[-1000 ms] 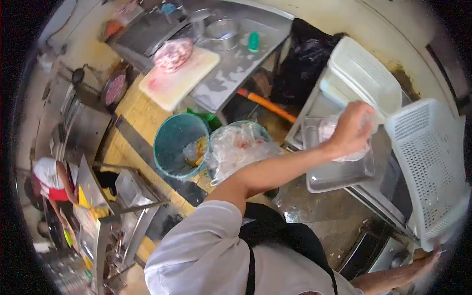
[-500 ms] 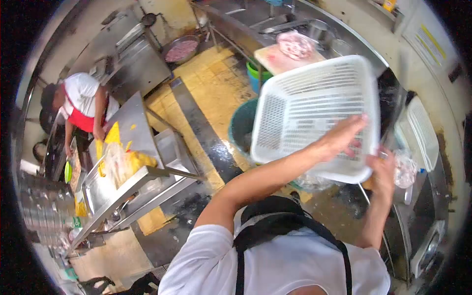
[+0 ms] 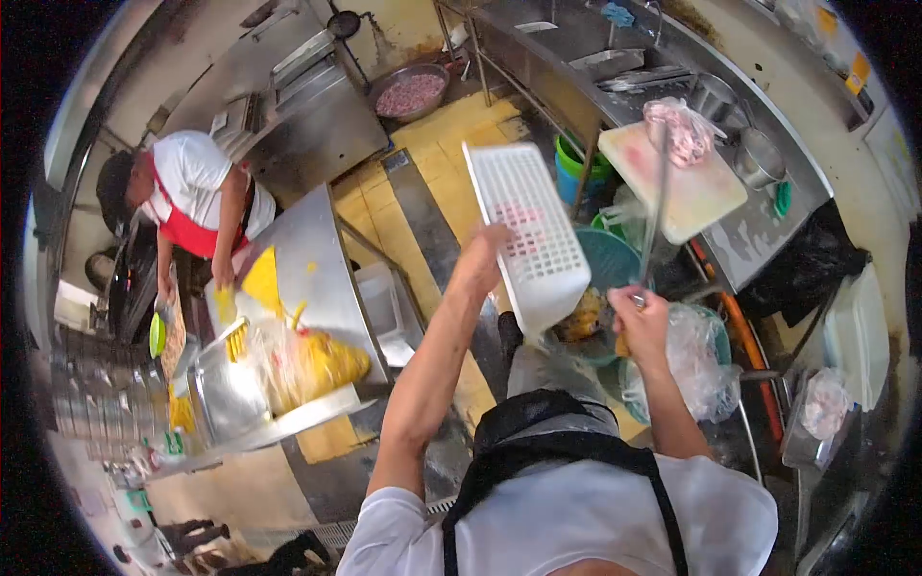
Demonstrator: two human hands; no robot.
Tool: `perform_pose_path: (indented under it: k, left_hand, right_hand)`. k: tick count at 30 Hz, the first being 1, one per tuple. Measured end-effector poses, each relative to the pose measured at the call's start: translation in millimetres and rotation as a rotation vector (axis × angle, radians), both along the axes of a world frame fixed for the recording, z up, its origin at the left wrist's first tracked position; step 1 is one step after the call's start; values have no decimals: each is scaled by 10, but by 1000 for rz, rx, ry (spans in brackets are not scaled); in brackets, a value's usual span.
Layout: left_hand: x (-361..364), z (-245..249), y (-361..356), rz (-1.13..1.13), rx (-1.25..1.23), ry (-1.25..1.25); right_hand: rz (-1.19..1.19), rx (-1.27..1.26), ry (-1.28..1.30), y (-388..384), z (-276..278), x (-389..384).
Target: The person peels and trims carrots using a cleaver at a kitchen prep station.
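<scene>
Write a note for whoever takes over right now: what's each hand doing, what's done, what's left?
Left hand: gripping the white basket, tipped on edge above the teal bin.
Right hand: shut on a thin metal rod that points up.
Done: the basket is up over the bin; yellow scraps lie inside the bin.
Left: basket and rod are not yet set down.

The basket (image 3: 526,226) in the left hand (image 3: 488,257) is white moulded plastic, perforated and matt. The thin rod (image 3: 657,202) gripped by the right hand (image 3: 642,324) looks like bright metal. Below both hands is a smooth teal plastic bucket (image 3: 611,255). Beside the right hand is crinkled, glossy clear film (image 3: 696,360). Beyond it is a dull steel worktop (image 3: 751,240).
</scene>
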State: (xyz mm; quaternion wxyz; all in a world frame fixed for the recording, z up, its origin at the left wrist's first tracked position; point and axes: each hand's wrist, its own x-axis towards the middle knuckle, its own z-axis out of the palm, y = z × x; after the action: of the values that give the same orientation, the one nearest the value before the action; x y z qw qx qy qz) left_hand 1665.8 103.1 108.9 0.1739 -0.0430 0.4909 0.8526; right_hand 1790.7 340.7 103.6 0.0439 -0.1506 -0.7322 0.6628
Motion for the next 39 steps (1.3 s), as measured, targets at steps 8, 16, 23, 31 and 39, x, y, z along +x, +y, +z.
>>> perform_pose_path:
  k: [8, 16, 23, 31, 39]
  left_hand:
    - [-2706, 505, -205, -42, 415, 258]
    - [-4565, -1198, 193, 664, -486, -46]
    - [-5789, -1163, -522, 533, 46, -126]
    - [-7109, 195, -1367, 321, -220, 339]
    - [-8102, 1112, -941, 200, -465, 941]
  right_hand:
    - [-548, -74, 254, 14, 119, -1528]
    - [-545, -4, 77, -487, 30, -2344]
    - [-687, 214, -86, -1012, -201, -3276]
    - [-598, 147, 82, -2191, 320, -5865]
    - [-588, 170, 434, -2490, 1397, -8535]
